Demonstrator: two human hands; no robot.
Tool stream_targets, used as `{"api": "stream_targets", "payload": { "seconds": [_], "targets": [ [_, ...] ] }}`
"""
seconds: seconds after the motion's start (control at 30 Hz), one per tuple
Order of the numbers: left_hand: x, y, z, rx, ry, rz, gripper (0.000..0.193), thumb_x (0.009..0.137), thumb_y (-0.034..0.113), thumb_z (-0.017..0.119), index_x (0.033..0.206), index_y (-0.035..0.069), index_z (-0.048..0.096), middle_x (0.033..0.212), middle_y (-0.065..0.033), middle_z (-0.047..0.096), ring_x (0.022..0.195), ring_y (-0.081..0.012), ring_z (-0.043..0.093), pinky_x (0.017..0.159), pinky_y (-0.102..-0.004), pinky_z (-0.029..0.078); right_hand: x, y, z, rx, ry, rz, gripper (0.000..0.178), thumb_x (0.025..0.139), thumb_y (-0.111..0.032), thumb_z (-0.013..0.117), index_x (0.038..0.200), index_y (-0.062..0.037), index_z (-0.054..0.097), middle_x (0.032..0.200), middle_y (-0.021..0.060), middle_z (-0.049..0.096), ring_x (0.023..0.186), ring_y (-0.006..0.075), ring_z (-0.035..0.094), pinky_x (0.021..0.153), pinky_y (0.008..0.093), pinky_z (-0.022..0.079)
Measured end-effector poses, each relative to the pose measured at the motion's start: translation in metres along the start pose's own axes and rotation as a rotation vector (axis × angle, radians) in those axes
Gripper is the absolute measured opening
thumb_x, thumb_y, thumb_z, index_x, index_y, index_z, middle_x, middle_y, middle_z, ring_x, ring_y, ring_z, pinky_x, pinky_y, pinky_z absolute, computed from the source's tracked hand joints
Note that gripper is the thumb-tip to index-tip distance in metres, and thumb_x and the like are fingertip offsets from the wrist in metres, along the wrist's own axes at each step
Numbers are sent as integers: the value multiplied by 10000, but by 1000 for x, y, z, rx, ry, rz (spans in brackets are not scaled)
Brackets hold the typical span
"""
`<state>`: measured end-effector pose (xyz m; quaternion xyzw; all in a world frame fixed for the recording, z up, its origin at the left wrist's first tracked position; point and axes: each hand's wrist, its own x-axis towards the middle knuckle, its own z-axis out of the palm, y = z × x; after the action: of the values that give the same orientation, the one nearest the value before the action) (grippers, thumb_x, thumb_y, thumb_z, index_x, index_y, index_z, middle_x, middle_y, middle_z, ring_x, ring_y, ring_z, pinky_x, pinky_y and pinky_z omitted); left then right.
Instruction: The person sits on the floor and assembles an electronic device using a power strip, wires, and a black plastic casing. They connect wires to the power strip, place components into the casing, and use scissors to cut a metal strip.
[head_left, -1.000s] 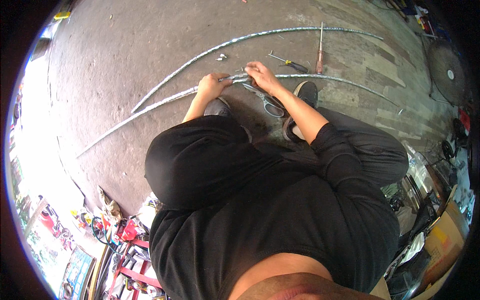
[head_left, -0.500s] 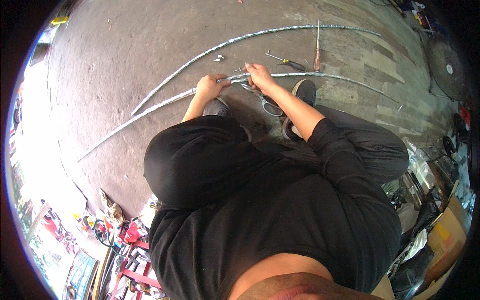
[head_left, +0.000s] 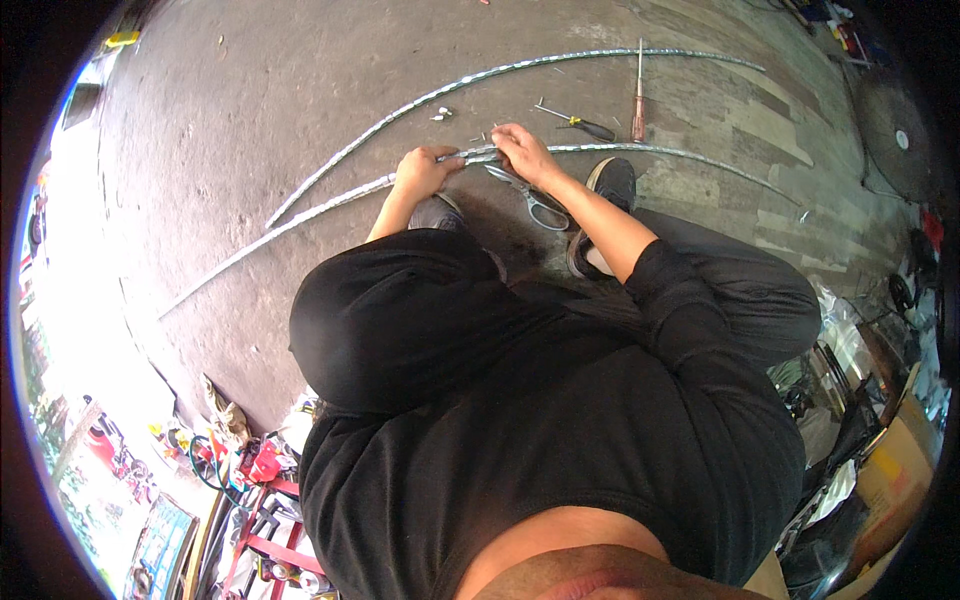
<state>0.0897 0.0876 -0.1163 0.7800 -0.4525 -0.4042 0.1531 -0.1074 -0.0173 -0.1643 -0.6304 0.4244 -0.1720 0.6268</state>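
A long, thin silvery tube [head_left: 330, 203] with a wrapped, crinkled-looking surface curves across the floor in front of me. My left hand [head_left: 424, 172] is closed around it near its middle, above my left shoe. A short way to the right, my right hand [head_left: 524, 154] has its fingers curled at the same tube; what lies beneath the fingers is hidden. A short stretch of shiny tube shows between the hands. Grey-handled scissors [head_left: 546, 213] lie just below my right hand, between my shoes. A second silvery tube [head_left: 388, 122] lies farther out, roughly alongside the first.
Beyond my right hand lie a yellow-and-black screwdriver [head_left: 590, 129] and a long screwdriver with a reddish-brown handle [head_left: 638, 122]. Small white pieces [head_left: 441, 114] sit between the tubes. A round fan [head_left: 900, 140] stands at the far right. Clutter and a cardboard box [head_left: 890, 480] fill the lower right.
The whole view has shifted slightly. My right hand's fingers have moved a little on the tube; my left hand keeps its place, and the tools and second tube lie as before.
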Motion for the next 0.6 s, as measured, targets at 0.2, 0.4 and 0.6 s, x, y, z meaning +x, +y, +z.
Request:
{"api": "stream_targets", "payload": {
  "seconds": [0.2, 0.4, 0.6],
  "targets": [
    [-1, -15, 3, 1, 33, 41, 351, 827, 414, 700, 1093, 187, 737, 905, -170, 714, 878, -315, 695, 798, -408, 526, 8, -19, -1, 196, -229, 455, 385, 991, -334, 517, 1180, -9, 598, 757, 21, 603, 605, 107, 556, 553, 271, 465],
    [0, 6, -7, -5, -62, -69, 372, 845, 372, 710, 1125, 127, 721, 929, -183, 717, 877, -282, 702, 806, -381, 517, 1, -5, -3, -217, -33, -111, 352, 962, -316, 531, 1149, -34, 629, 761, 74, 658, 669, 191, 623, 654, 325, 492],
    [1, -10, 1, 22, 23, 5, 356, 828, 418, 692, 1097, 188, 733, 946, -170, 714, 924, -332, 688, 826, -425, 525, 8, -30, 0, -120, -130, 337, 340, 956, -327, 539, 1131, -52, 636, 809, 109, 688, 767, 244, 668, 723, 379, 512]
  ]
}}
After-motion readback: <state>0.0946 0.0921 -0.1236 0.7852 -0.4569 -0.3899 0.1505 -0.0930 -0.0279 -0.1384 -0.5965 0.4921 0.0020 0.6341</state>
